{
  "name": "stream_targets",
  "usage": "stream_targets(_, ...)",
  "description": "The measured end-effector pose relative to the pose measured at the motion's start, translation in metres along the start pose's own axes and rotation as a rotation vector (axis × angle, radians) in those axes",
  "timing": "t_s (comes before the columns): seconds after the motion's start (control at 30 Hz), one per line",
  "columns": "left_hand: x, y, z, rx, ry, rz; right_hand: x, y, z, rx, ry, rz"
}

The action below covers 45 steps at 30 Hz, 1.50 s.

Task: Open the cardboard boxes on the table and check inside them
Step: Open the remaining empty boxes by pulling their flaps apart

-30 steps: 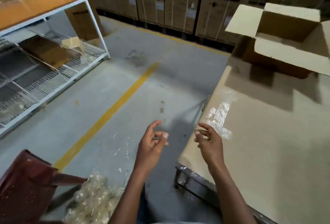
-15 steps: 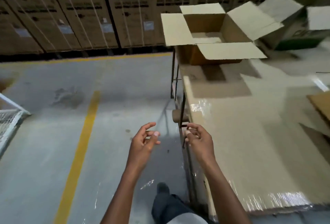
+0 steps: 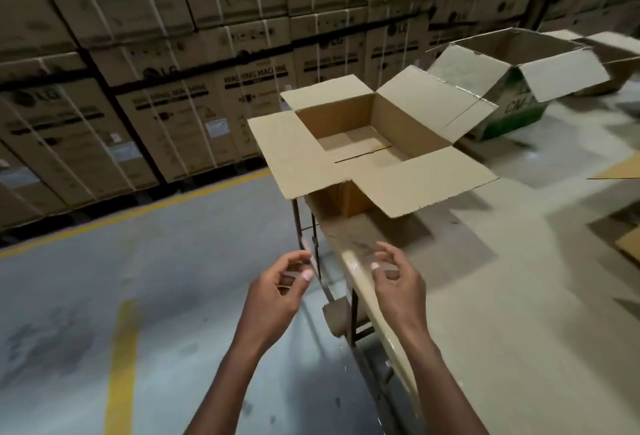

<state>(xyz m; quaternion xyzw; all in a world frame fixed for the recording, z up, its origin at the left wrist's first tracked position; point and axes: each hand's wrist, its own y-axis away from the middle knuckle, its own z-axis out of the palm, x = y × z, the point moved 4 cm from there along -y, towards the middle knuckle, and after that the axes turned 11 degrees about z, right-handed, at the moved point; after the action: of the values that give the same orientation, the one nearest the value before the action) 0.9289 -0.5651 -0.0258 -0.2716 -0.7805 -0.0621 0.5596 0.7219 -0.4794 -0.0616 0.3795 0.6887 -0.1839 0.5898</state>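
Glossy beige table (image 3: 485, 313) beside stacked warehouse cartons (image 3: 166, 123). Left hand (image 3: 277, 292) and right hand (image 3: 398, 285) empty, fingers loosely curled. Plain corrugated cardboard box (image 3: 405, 123), flaps spread, stands well beyond the fingertips.

You are standing in a warehouse: stacked cartons (image 3: 166, 116) (some marked "WASHING MACHINE") line the far wall, a yellow floor line (image 3: 121, 365) marks the grey concrete floor (image 3: 69, 296).

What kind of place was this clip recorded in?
Most likely a warehouse: strapped washing machine cartons stacked along the wall, a yellow line painted on the concrete floor, and an open cardboard box on a packing table.
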Motion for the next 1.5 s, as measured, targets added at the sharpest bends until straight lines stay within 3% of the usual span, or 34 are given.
stream_targets(0.43, -0.016, -0.258, -0.034, -0.312, 0.049, 0.300, -0.089, -0.132, 0.082, 0.299, 0.028, -0.073)
stream_targets(0.67, -0.052, -0.383, -0.056, -0.587, 0.063, 0.419, -0.106, -0.178, 0.133, 0.503, 0.072, 0.059)
stream_targets(0.9, -0.072, -0.484, -0.041, -0.735, 0.039, 0.530, -0.125, -0.222, 0.168, 0.647, 0.149, 0.157)
stream_targets(1.17, -0.116, -0.592, 0.010, -0.801, -0.041, 0.612, -0.127, -0.302, 0.167, 0.757, 0.204, 0.253)
stream_targets(1.5, -0.151, -0.747, 0.049, -0.799, -0.208, 0.652, -0.119, -0.343, 0.117, 0.892, 0.541, 0.605)
